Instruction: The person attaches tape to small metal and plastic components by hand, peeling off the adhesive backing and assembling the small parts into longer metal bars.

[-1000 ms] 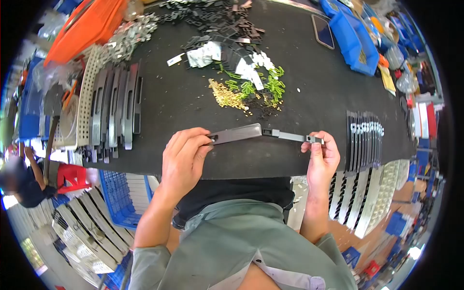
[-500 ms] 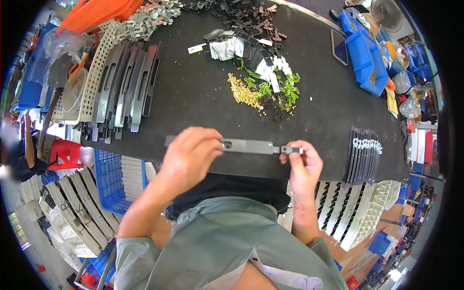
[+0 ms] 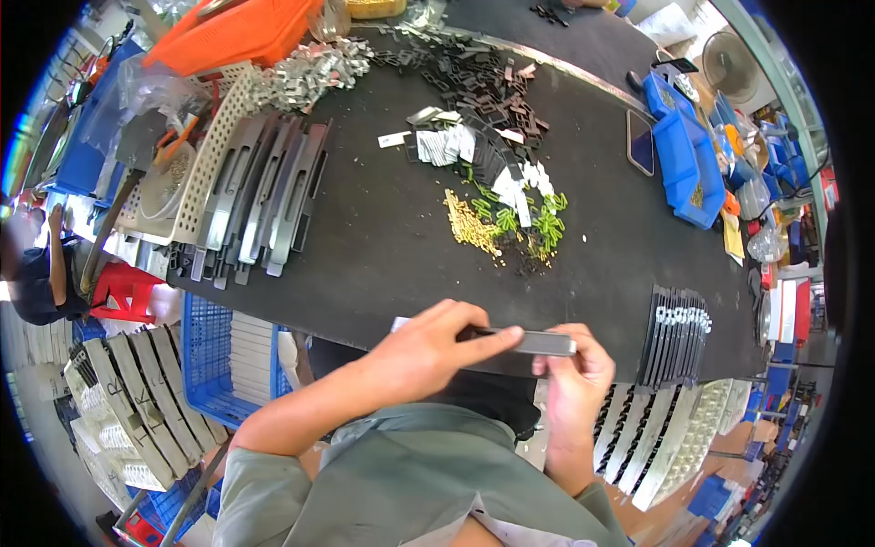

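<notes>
Near the front edge of the black table (image 3: 365,264), a long grey metal bar (image 3: 545,345) is held level between my two hands. My left hand (image 3: 428,351) is wrapped round its middle and left part, thumb stretched along it, hiding much of the bar. At its right end, the fingers and thumb of my right hand (image 3: 581,365) grip the bar from beneath and behind. Beyond the hands lie small brass pins (image 3: 469,223), green plastic pieces (image 3: 549,223), white pieces (image 3: 512,191) and a heap of black clips (image 3: 501,96).
Grey metal channels (image 3: 260,196) lie at the left beside a perforated cream basket (image 3: 214,150). Finished-looking black strips (image 3: 674,337) stand in a row at the right. Blue bins (image 3: 688,169) and a phone (image 3: 640,143) are at the back right. A person (image 3: 41,273) is at far left.
The bar has turned, now showing a plain face at its right end. My left hand has slid right along it, closer to my right hand. The camera view has shifted.
</notes>
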Motion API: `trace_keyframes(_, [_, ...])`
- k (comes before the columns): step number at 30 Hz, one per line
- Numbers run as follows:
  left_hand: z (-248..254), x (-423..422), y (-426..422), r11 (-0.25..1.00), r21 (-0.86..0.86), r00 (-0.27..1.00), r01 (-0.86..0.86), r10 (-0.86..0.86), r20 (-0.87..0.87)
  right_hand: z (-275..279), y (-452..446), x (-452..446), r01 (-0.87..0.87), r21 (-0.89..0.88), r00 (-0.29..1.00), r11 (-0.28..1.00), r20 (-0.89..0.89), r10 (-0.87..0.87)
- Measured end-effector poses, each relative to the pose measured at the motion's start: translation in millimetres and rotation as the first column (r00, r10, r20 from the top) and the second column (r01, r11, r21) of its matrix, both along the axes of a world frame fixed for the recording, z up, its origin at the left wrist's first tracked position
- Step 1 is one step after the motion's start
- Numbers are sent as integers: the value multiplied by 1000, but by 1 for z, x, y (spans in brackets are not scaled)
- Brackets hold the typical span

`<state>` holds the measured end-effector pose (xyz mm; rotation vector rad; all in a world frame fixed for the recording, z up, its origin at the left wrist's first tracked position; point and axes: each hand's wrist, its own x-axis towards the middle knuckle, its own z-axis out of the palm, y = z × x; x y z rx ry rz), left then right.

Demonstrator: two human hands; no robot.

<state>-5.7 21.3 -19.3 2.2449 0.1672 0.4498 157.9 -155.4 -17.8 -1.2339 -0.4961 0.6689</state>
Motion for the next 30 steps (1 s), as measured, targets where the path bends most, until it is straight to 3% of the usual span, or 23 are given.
trace_keyframes(1, [2, 8, -7, 1000, 16, 1000, 22, -22, -3, 11, -3, 14, -9, -58, 993, 998, 118, 16])
trace_keyframes(4, [-5, 24, -14, 1000, 6, 996, 9, -9, 93, 43, -10, 29, -24, -197, 963, 980, 257, 76])
trace_keyframes(6, [-15, 29, -18, 993, -112, 955, 43, -8, 295, 61, -13, 33, -76, -235, 916, 969, 368, 161])
trace_keyframes(10, [-14, 15, -4, 992, -92, 958, 90, -61, 280, 73, -8, 30, -182, -220, 849, 958, 457, 266])
trace_keyframes(13, [-23, 2, 9, 987, 126, 980, 96, -116, 162, 74, 1, 22, -186, -203, 823, 961, 502, 266])
trace_keyframes(15, [-27, -1, 8, 987, 145, 995, 63, -74, 72, 71, 7, 18, -150, -198, 842, 969, 487, 230])
trace_keyframes(17, [-26, 0, 7, 994, 99, 992, 51, -62, 114, 61, 2, 19, -192, -109, 865, 975, 451, 220])
trace_keyframes(19, [-24, 2, 5, 998, 52, 986, 38, -46, 163, 55, 5, 12, -83, -116, 884, 990, 449, 127])
trace_keyframes(21, [-11, -3, -5, 984, -128, 980, 122, -99, 174, 47, 0, 10, -35, -98, 977, 995, 204, 55])
trace_keyframes(22, [-3, -6, -9, 985, -92, 987, 147, -140, 76, 49, 0, 6, -4, -139, 989, 990, 147, 24])
trace_keyframes(25, [12, -6, -16, 973, -108, 976, 205, -211, -49, 49, -2, 8, -106, -143, 992, 984, 58, 115])
trace_keyframes(30, [17, -5, -24, 939, -280, 978, 201, -206, 10, 45, -9, 9, -57, -34, 998, 998, 8, 58])
